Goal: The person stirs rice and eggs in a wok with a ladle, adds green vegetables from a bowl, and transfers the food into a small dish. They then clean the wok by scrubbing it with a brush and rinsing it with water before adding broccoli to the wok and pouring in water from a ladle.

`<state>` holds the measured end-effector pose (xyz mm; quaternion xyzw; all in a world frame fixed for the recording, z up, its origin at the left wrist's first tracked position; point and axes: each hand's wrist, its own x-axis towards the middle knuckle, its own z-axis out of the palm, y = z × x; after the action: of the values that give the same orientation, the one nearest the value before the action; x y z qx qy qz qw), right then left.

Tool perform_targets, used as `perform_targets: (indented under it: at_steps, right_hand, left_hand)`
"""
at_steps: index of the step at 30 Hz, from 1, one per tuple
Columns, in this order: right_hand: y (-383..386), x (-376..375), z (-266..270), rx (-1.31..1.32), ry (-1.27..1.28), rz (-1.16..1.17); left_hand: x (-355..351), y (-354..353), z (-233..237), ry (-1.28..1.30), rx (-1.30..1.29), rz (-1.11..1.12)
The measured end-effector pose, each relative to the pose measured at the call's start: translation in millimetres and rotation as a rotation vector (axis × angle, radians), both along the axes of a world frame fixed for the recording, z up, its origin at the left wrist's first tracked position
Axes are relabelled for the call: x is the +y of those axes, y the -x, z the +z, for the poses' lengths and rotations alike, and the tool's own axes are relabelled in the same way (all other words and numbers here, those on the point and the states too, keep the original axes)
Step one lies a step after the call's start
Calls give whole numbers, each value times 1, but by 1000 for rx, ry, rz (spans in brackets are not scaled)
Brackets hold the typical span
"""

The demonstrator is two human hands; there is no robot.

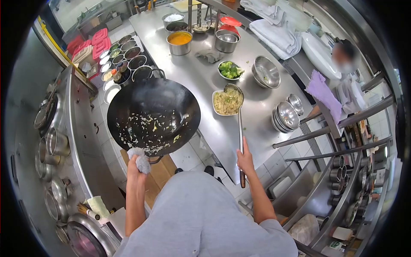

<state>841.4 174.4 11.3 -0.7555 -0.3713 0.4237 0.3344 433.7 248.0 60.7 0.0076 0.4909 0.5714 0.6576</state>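
My left hand (135, 169) is closed around a grey cloth (140, 160) at the near handle of a large black wok (154, 100). Bits of fried rice (147, 130) cling to the inside of the wok. In my right hand (245, 159) is the wooden-ended handle of a long metal ladle (240, 128). The ladle's bowl rests against the top of a white square bowl (215, 103) heaped with fried rice (228, 100). A bowl of broccoli (230, 70) sits just behind it on the steel table (197, 77).
Steel bowls (266, 72) and a bowl stack (285, 116) stand to the right. Farther back is a pot of orange liquid (179, 43). Ingredient containers (126, 55) line the left, near a steel counter with pots (58, 141). Another person (345, 53) is at far right.
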Motion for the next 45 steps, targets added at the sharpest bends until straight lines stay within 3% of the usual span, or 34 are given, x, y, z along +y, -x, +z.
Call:
perform_targets:
  at_steps: [1,3,4,6,10,17,19,23,26,29,32,34,38,40,42,43,44,45]
  right_hand:
    - [1,1,-12,-4,5,8]
    - [3,-2,-49,-457,-398,72]
    - [8,-3,-52,-458,-387,83]
    - [17,3,-55,-416,-85,25]
    - [28,4,-73,-594,-223,44]
    - [44,7,-40,-674,-57,35]
    - [44,1,-39,-685,-238,39]
    - [42,-11,-32,-654,-219,70]
    - [36,-9,-26,-712,-227,90]
    - [33,1,-12,-669,-347,107]
    - [36,8,3,-543,-499,308]
    - [54,10,0,-453,-612,605]
    - [108,21,1,-497,-501,1088]
    - [154,31,15,-412,-636,1232]
    - [223,26,54,-36,-536,1197]
    - [255,23,75,178,-614,1241]
    - [278,21,76,208,-631,1317]
    - [296,20,71,424,-283,1402]
  left_hand:
    - [0,-2,3,2,-13,14]
    - [-2,2,-2,4,-21,7]
    - [-3,4,-3,-3,-26,-8]
    - [-6,4,-3,4,-10,10]
    - [-8,11,-7,-10,-45,-73]
    - [-8,27,-23,23,-87,-149]
    - [-8,33,-28,6,-95,-174]
    - [-13,37,-33,-25,-182,-220]
    - [-24,21,-9,38,-71,-113]
    - [-47,28,-14,47,-143,-11]
    - [-77,30,-4,61,-119,152]
    - [-102,35,3,19,-110,224]
    - [-159,48,13,44,-95,428]
    - [-186,54,22,11,-68,552]
    - [-215,70,22,52,-11,693]
    - [-231,78,21,12,-37,755]
    - [-249,86,18,-27,-62,804]
    - [-266,99,10,-58,-46,843]
